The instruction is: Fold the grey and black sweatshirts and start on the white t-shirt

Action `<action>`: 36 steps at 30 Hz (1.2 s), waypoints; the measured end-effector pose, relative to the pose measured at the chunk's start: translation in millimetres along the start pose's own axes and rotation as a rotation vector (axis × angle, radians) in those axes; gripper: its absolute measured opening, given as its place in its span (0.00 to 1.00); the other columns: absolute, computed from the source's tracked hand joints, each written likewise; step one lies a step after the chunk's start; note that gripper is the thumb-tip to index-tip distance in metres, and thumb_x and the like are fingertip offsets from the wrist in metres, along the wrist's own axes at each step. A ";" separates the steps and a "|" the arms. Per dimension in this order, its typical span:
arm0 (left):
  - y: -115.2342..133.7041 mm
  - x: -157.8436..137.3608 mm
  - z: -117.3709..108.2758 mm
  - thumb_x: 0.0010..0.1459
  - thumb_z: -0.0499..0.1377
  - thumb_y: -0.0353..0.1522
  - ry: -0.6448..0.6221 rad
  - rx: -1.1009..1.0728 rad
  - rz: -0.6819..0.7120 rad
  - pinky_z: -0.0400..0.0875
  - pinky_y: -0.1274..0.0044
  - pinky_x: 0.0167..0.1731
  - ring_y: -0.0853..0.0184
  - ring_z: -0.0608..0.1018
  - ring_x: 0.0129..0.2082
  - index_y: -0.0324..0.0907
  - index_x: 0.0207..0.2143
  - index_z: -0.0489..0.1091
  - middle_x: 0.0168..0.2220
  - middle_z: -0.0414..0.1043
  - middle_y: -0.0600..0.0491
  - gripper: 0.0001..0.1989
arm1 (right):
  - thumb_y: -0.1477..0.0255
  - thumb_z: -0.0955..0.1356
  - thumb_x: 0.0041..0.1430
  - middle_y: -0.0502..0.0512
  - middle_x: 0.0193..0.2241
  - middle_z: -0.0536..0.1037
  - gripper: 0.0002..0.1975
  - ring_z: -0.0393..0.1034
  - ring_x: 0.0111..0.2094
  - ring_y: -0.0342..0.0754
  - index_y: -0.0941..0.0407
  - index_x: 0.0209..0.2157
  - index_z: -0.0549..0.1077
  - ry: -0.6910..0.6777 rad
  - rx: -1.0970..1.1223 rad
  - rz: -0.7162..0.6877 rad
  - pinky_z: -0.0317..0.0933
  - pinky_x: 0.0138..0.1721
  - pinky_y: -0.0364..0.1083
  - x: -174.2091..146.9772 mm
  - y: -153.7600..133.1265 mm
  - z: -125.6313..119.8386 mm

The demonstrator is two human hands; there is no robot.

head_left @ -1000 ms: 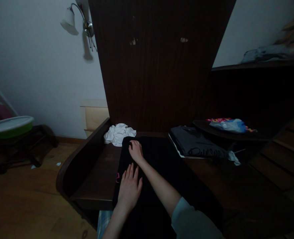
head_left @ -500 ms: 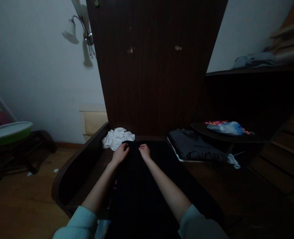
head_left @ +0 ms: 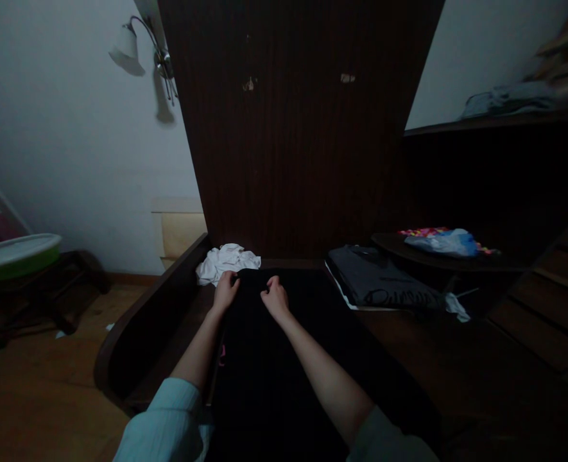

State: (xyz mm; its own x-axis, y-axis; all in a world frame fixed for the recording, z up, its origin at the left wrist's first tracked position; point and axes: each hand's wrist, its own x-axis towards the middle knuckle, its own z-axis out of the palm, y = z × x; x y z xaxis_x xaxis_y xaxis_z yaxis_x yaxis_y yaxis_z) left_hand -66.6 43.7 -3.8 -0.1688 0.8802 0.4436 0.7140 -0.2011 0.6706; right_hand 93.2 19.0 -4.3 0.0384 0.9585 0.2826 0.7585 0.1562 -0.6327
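A long piece of black cloth (head_left: pixel 274 372), too dark to tell which garment, lies spread over the dark wooden desktop in front of me. My left hand (head_left: pixel 226 292) is closed on its far left corner, with the fingers curled over the edge. My right hand (head_left: pixel 276 299) lies on the cloth a little to the right, its thumb and fingers pinched together at the fabric near the far edge. A small pink mark (head_left: pixel 223 355) shows at the cloth's left side. Just beyond my left hand rests a crumpled white cloth (head_left: pixel 228 262).
A folded dark grey garment with lettering (head_left: pixel 384 282) lies at the right. Behind it a low shelf (head_left: pixel 423 258) bears a blue-white plastic bag (head_left: pixel 445 243). A raised wooden side panel (head_left: pixel 153 321) borders the left. A green basin (head_left: pixel 21 255) stands on a stool at far left.
My left hand has moved slightly left and toward me, at the cloth's corner. My right hand has shifted a little left. The view has tilted slightly.
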 end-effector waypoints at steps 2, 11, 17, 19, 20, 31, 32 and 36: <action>-0.6 0.5 0.7 0.49 0.52 0.29 0.020 -0.020 -0.034 0.65 0.72 0.39 0.64 0.71 0.35 0.41 0.31 0.62 0.32 0.67 0.52 0.04 | 0.81 0.60 0.48 0.53 0.29 0.72 0.11 0.67 0.33 0.47 0.56 0.33 0.67 -0.008 0.042 -0.087 0.58 0.35 0.43 0.9 3.2 1.5; 0.5 1.6 3.0 0.51 0.51 0.29 0.066 -0.130 -0.142 0.67 0.75 0.35 0.68 0.73 0.34 0.39 0.39 0.59 0.37 0.68 0.49 0.11 | 0.79 0.60 0.53 0.53 0.36 0.72 0.12 0.67 0.39 0.43 0.56 0.33 0.73 -0.043 0.220 -0.213 0.58 0.43 0.42 7.6 8.2 6.0; 16.7 -6.0 -5.1 0.47 0.53 0.27 0.151 -0.005 -0.018 0.62 0.70 0.44 0.62 0.68 0.44 0.39 0.38 0.62 0.40 0.66 0.47 0.13 | 0.72 0.64 0.51 0.55 0.38 0.71 0.10 0.65 0.42 0.48 0.54 0.37 0.72 -0.107 -0.016 -0.182 0.58 0.42 0.45 2.6 5.7 9.7; 34.7 -13.4 -14.9 0.48 0.52 0.28 0.116 0.048 0.069 0.64 0.72 0.41 0.63 0.70 0.40 0.40 0.33 0.63 0.36 0.67 0.49 0.08 | 0.72 0.64 0.52 0.56 0.38 0.70 0.11 0.63 0.43 0.49 0.53 0.38 0.71 -0.093 -0.079 -0.201 0.58 0.41 0.46 0.2 5.3 10.2; 45.6 -20.9 -21.4 0.49 0.52 0.29 0.058 0.050 0.090 0.65 0.73 0.38 0.65 0.71 0.36 0.41 0.30 0.63 0.32 0.68 0.51 0.05 | 0.72 0.63 0.52 0.56 0.38 0.69 0.11 0.63 0.43 0.49 0.53 0.39 0.71 -0.093 -0.099 -0.209 0.58 0.41 0.46 -0.7 5.2 10.2; 61.3 -249.0 -72.7 0.47 0.56 0.44 -0.412 0.387 0.131 0.69 0.75 0.33 0.62 0.75 0.35 0.46 0.25 0.66 0.31 0.73 0.51 0.12 | 0.71 0.61 0.55 0.56 0.41 0.67 0.11 0.60 0.44 0.50 0.54 0.40 0.69 -0.149 -0.130 -0.207 0.55 0.43 0.48 -2.8 1.5 6.3; 53.1 -263.7 -66.9 0.45 0.57 0.45 -0.406 0.443 0.111 0.69 0.74 0.35 0.59 0.74 0.38 0.46 0.29 0.68 0.35 0.74 0.49 0.13 | 0.72 0.61 0.55 0.57 0.41 0.67 0.11 0.60 0.44 0.50 0.54 0.41 0.69 -0.152 -0.134 -0.208 0.55 0.43 0.48 -3.0 1.0 5.7; 36.8 -289.2 -41.7 0.48 0.55 0.38 -0.437 0.548 0.060 0.69 0.74 0.36 0.60 0.74 0.40 0.45 0.38 0.68 0.41 0.73 0.48 0.14 | 0.72 0.61 0.55 0.57 0.41 0.67 0.12 0.59 0.44 0.50 0.55 0.41 0.69 -0.147 -0.158 -0.208 0.55 0.43 0.47 -4.0 -0.8 3.3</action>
State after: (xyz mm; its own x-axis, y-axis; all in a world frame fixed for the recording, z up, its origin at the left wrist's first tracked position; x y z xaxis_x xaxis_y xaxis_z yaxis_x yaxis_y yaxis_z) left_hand -19.9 -236.2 -82.6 0.0877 0.9896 0.1141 0.9725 -0.1099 0.2055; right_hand 90.3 15.8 -7.4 -0.2143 0.9360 0.2792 0.8324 0.3246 -0.4491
